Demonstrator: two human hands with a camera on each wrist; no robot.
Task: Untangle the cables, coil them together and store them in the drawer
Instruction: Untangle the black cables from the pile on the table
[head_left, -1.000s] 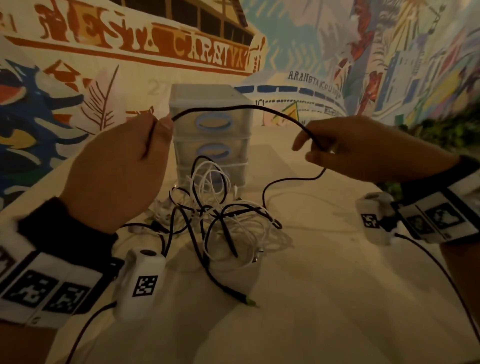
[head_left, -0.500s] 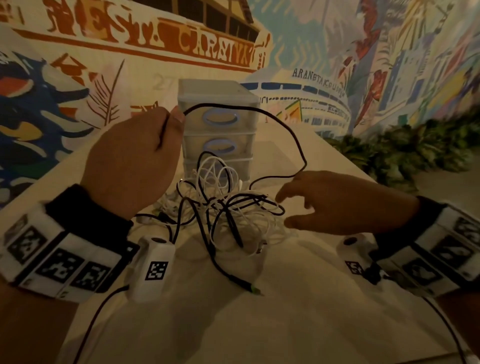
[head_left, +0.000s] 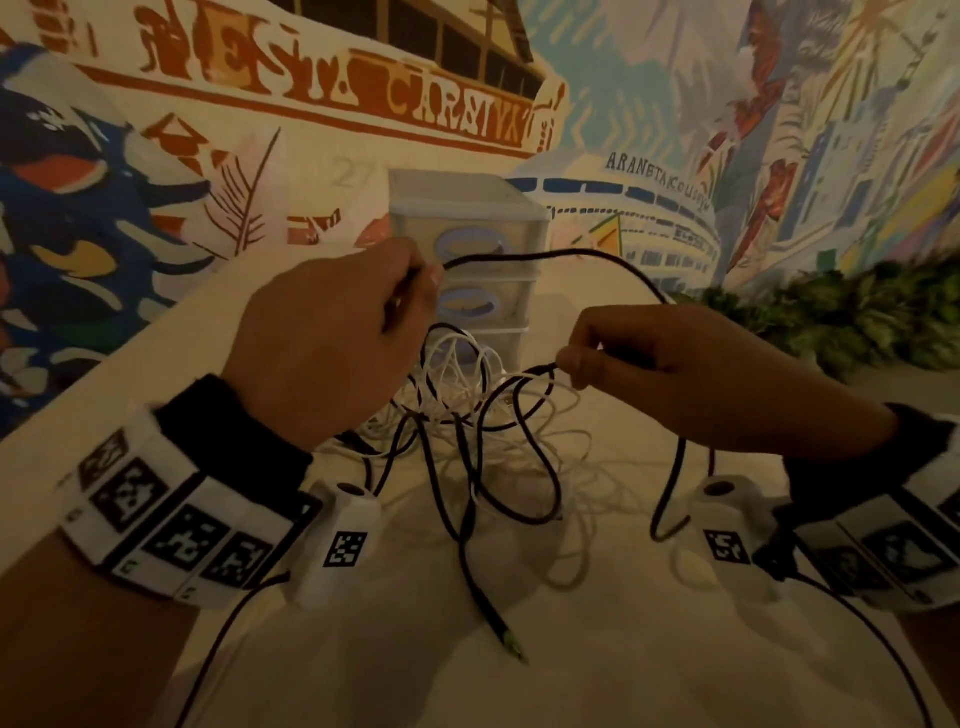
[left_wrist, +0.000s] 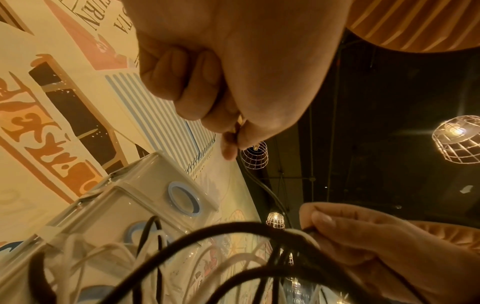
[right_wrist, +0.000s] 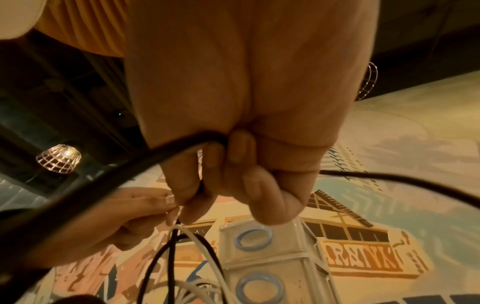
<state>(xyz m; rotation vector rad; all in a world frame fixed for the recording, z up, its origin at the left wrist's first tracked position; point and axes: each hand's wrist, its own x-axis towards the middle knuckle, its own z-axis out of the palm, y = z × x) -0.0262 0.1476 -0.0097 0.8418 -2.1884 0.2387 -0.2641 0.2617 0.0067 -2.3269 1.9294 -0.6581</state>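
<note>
A tangle of black and white cables (head_left: 483, 421) lies on the table in front of a small plastic drawer unit (head_left: 467, 244). My left hand (head_left: 423, 278) is raised and pinches one black cable (head_left: 571, 254) between thumb and fingertips (left_wrist: 230, 144). That cable arcs right, behind my right hand (head_left: 569, 364). The right hand's curled fingers (right_wrist: 233, 181) grip a black strand just above the heap, with white loops (right_wrist: 207, 255) hanging right below the fingertips. A jack plug (head_left: 511, 644) lies at the near end of a black lead. The drawers look closed.
A painted mural wall (head_left: 363, 98) stands behind the table (head_left: 623, 649). Green plants (head_left: 857, 312) line the right side. Thin black leads (head_left: 857, 623) run from the wrist cameras over the near tabletop. Wire-cage lamps (left_wrist: 457, 142) hang overhead.
My right hand let go of the raised black cable, dropped to the heap, and now grips a black strand there, lifted slightly. The left hand keeps its pinch on the cable.
</note>
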